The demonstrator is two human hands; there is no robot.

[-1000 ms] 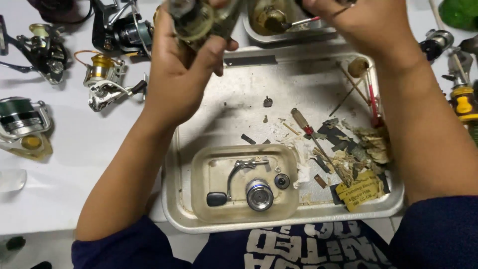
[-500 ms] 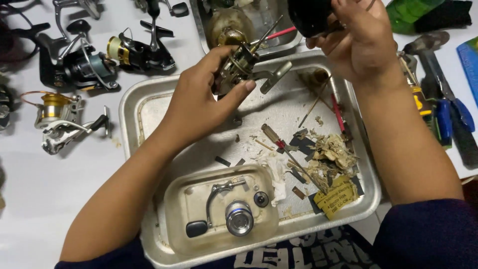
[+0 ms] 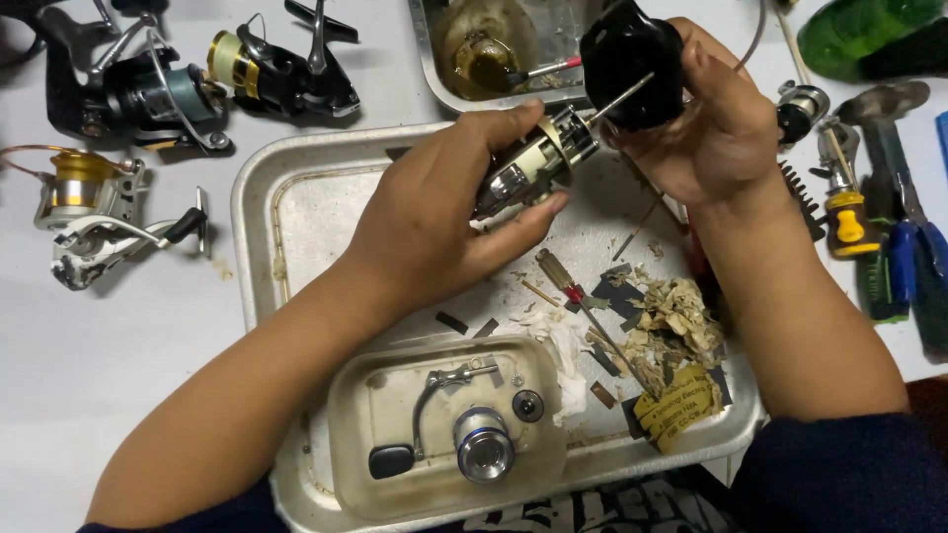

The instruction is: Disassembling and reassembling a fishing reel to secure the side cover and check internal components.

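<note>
Holding a stripped reel body (image 3: pixel 533 168) in our left hand (image 3: pixel 444 222), we have the fingers curled over it and the thumb pressed beneath, so the grip is closed on it above the big metal tray (image 3: pixel 259 212). Our right hand (image 3: pixel 716 123) wraps a black rotor (image 3: pixel 630 64), pinched between thumb and fingers; a thin shaft (image 3: pixel 620 97) runs from the body into that rotor. We judge the reel to be largely taken apart, with body and rotor not yet separated or seated; we cannot tell which.

Below the left grip sits a small tray (image 3: pixel 348 415) holding a crank handle (image 3: pixel 425 415), a silver spool (image 3: pixel 484 446) and a small round part (image 3: pixel 527 405). Below the right grip, in the big tray, lie a red screwdriver (image 3: pixel 565 281), paper scraps (image 3: pixel 671 321) and dark bits. Beyond both hands a third tray (image 3: pixel 425 49) holds brownish liquid and a part. Whole reels (image 3: pixel 267 69) lie left of the grip, and tools (image 3: pixel 894 237) to the right.
</note>
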